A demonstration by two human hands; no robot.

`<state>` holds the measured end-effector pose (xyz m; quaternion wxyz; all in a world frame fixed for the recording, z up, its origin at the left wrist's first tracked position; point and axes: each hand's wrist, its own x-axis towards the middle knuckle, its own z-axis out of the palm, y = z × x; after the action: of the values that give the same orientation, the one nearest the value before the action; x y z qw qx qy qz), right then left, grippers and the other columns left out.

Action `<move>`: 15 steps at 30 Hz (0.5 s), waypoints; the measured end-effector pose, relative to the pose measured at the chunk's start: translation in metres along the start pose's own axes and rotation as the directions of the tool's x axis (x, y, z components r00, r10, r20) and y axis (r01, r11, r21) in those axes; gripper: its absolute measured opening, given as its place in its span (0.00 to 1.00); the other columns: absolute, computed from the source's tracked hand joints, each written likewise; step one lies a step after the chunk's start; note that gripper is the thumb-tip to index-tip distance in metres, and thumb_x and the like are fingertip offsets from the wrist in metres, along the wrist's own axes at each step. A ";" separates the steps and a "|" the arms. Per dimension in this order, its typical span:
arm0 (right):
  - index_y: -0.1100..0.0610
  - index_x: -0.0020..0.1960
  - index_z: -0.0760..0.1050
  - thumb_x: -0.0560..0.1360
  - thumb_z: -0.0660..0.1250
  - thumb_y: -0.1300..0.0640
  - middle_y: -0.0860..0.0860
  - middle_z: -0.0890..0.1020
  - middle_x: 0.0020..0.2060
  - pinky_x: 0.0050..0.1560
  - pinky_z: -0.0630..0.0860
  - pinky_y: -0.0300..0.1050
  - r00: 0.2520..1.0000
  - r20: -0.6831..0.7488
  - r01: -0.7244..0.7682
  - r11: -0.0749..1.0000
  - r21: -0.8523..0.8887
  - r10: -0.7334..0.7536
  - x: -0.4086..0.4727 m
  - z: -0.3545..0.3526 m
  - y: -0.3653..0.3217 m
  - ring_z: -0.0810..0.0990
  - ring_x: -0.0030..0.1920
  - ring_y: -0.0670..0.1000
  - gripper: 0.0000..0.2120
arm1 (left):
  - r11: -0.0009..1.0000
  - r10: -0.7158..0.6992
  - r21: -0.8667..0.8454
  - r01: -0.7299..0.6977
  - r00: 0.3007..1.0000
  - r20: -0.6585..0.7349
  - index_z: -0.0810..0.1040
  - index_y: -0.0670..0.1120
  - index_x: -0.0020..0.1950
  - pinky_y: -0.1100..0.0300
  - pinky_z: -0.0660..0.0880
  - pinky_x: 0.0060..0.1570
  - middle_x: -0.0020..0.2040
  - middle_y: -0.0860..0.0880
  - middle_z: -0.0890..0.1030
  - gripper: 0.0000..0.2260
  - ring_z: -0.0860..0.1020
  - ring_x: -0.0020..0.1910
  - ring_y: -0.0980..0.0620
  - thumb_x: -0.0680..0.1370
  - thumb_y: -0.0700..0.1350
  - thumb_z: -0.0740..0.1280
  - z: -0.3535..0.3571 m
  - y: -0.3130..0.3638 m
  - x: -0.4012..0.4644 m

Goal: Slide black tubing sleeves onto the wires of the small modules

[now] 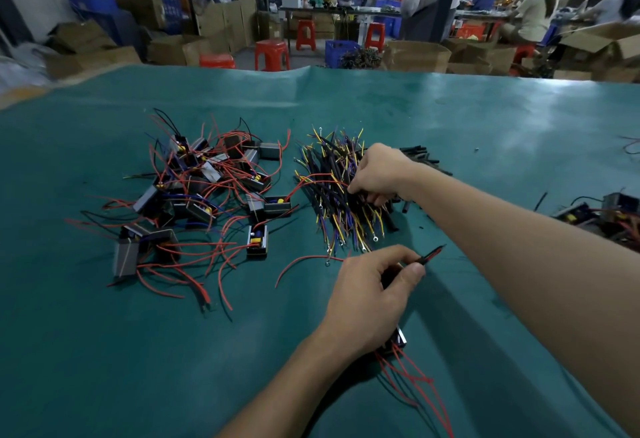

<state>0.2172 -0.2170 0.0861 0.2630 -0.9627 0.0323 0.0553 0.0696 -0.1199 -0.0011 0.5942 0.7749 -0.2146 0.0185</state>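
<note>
While the green tabletop (485, 119) carries every part, the heap of unsleeved modules (194, 195) lies toward its left edge and the bundle of sleeved leads (332, 188) at centre. Right hand (381, 171) fingers curl into that bundle; tangled leads may drag out together. Left hand (367, 295) pinches a red wire (434, 251) bearing a black sleeve, its module (398, 337) underneath; a loosened pinch could let the sleeve slip off.
</note>
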 end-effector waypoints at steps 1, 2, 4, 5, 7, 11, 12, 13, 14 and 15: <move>0.68 0.50 0.82 0.73 0.76 0.61 0.61 0.84 0.36 0.38 0.85 0.49 1.000 0.014 -0.012 0.999 0.039 0.011 0.000 0.000 0.001 0.81 0.28 0.53 0.11 | 1.000 0.002 0.002 -0.002 1.000 0.000 0.81 0.50 0.47 0.51 0.72 0.38 0.35 0.44 0.79 0.04 0.75 0.36 0.43 0.80 0.48 0.68 0.001 0.000 0.000; 0.69 0.49 0.82 0.73 0.76 0.64 0.62 0.85 0.38 0.41 0.86 0.51 1.000 0.025 -0.017 0.997 0.076 0.016 -0.001 0.000 0.002 0.82 0.30 0.54 0.09 | 1.000 0.004 0.005 -0.004 1.000 0.000 0.81 0.51 0.47 0.51 0.72 0.38 0.35 0.44 0.78 0.04 0.75 0.36 0.44 0.80 0.49 0.68 0.001 0.000 0.000; 0.71 0.47 0.82 0.72 0.75 0.69 0.66 0.85 0.42 0.47 0.85 0.55 0.998 0.059 -0.022 0.989 0.147 0.013 -0.004 -0.002 0.002 0.83 0.37 0.57 0.06 | 1.000 0.007 0.012 -0.007 1.000 0.000 0.80 0.51 0.48 0.51 0.72 0.38 0.35 0.45 0.78 0.04 0.75 0.36 0.44 0.79 0.50 0.67 0.002 0.001 0.000; 0.71 0.45 0.82 0.71 0.74 0.70 0.66 0.85 0.42 0.47 0.85 0.55 0.997 0.078 -0.025 0.984 0.175 0.011 -0.005 -0.002 0.002 0.83 0.38 0.58 0.04 | 1.000 0.008 0.016 -0.008 1.000 0.000 0.80 0.51 0.48 0.52 0.72 0.37 0.35 0.45 0.78 0.05 0.75 0.35 0.45 0.79 0.50 0.67 0.001 0.000 0.000; 0.67 0.39 0.80 0.70 0.73 0.72 0.63 0.83 0.34 0.39 0.83 0.49 0.995 0.103 -0.033 0.968 0.247 0.008 -0.008 -0.004 0.003 0.81 0.33 0.56 0.03 | 1.000 0.010 0.030 -0.010 1.000 -0.002 0.80 0.51 0.48 0.53 0.71 0.36 0.35 0.45 0.78 0.04 0.74 0.35 0.46 0.79 0.50 0.67 0.000 0.000 0.000; 0.59 0.32 0.75 0.70 0.69 0.69 0.52 0.74 0.22 0.28 0.71 0.37 0.993 0.112 -0.085 0.876 0.475 0.036 -0.010 -0.017 0.006 0.72 0.23 0.48 0.11 | 0.999 0.020 0.040 -0.020 1.000 -0.001 0.81 0.51 0.48 0.54 0.70 0.35 0.35 0.45 0.79 0.04 0.74 0.34 0.46 0.80 0.49 0.68 0.000 0.001 0.000; 0.59 0.32 0.75 0.70 0.69 0.69 0.51 0.73 0.22 0.27 0.69 0.36 0.993 0.107 -0.095 0.848 0.522 0.045 -0.010 -0.022 0.006 0.70 0.23 0.47 0.11 | 0.999 0.022 0.042 -0.022 1.000 0.000 0.81 0.51 0.48 0.54 0.70 0.35 0.35 0.45 0.79 0.04 0.74 0.34 0.46 0.80 0.49 0.68 -0.001 0.001 0.000; 0.59 0.32 0.74 0.70 0.68 0.69 0.51 0.72 0.22 0.26 0.68 0.35 0.994 0.097 -0.094 0.822 0.561 0.047 -0.011 -0.028 0.006 0.69 0.22 0.46 0.10 | 0.999 0.022 0.045 -0.022 1.000 0.001 0.81 0.51 0.48 0.54 0.70 0.35 0.35 0.45 0.79 0.04 0.74 0.34 0.46 0.80 0.49 0.68 -0.001 0.001 0.001; 0.59 0.33 0.75 0.70 0.68 0.69 0.51 0.72 0.22 0.26 0.68 0.35 0.996 0.082 -0.084 0.802 0.591 0.044 -0.012 -0.033 0.006 0.69 0.21 0.46 0.10 | 0.999 0.022 0.046 -0.022 1.000 0.002 0.81 0.51 0.48 0.53 0.71 0.36 0.35 0.45 0.79 0.04 0.74 0.35 0.46 0.80 0.49 0.67 -0.001 0.002 0.001; 0.59 0.34 0.75 0.70 0.68 0.69 0.50 0.72 0.22 0.26 0.67 0.35 0.997 0.063 -0.070 0.788 0.612 0.039 -0.013 -0.038 0.007 0.69 0.21 0.46 0.09 | 0.999 0.022 0.044 -0.022 1.000 0.004 0.81 0.51 0.48 0.52 0.71 0.37 0.35 0.45 0.79 0.04 0.74 0.35 0.46 0.80 0.49 0.67 -0.001 0.002 0.000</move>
<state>0.2069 -0.2419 0.1163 0.5600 -0.8224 0.0702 0.0717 0.0695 -0.1194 0.0010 0.5762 0.7855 -0.2239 0.0284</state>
